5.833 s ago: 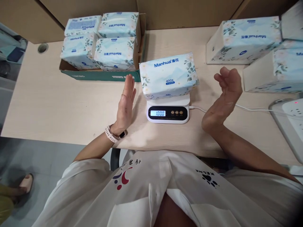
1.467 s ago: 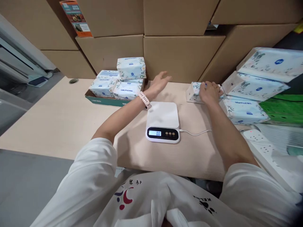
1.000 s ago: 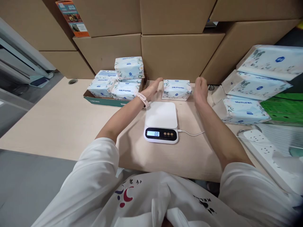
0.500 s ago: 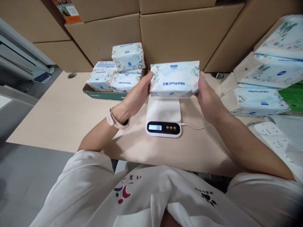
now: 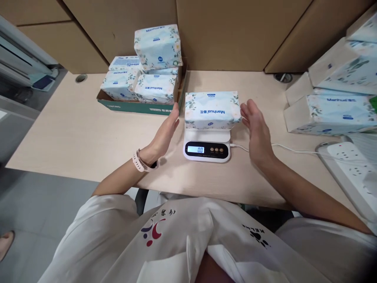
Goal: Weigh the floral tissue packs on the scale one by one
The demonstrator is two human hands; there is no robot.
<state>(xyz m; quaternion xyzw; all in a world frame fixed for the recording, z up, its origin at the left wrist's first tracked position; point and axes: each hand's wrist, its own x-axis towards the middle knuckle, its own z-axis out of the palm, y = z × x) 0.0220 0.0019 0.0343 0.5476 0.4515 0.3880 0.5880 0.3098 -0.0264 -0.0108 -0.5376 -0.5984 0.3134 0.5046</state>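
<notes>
A pack of tissues (image 5: 212,110) with a blue floral wrapper rests on the white digital scale (image 5: 207,135), whose display reads 0.0. Just left of the pack, my left hand (image 5: 165,135) is apart from it, fingers stretched out, holding nothing. On the other side my right hand (image 5: 257,127) stands with its fingers extended close to the pack's right end, also holding nothing. The pack hides the scale's rear part.
A green-sided carton (image 5: 135,107) with several tissue packs stands at the back left. More tissue packs (image 5: 338,114) are stacked at the right. A white cable (image 5: 290,149) runs from the scale towards a power strip (image 5: 350,159). Cardboard boxes (image 5: 229,35) line the back.
The pack of tissues has come down onto the scale. Both hands have let go of it and moved outward to either side. The camera view has tilted downward.
</notes>
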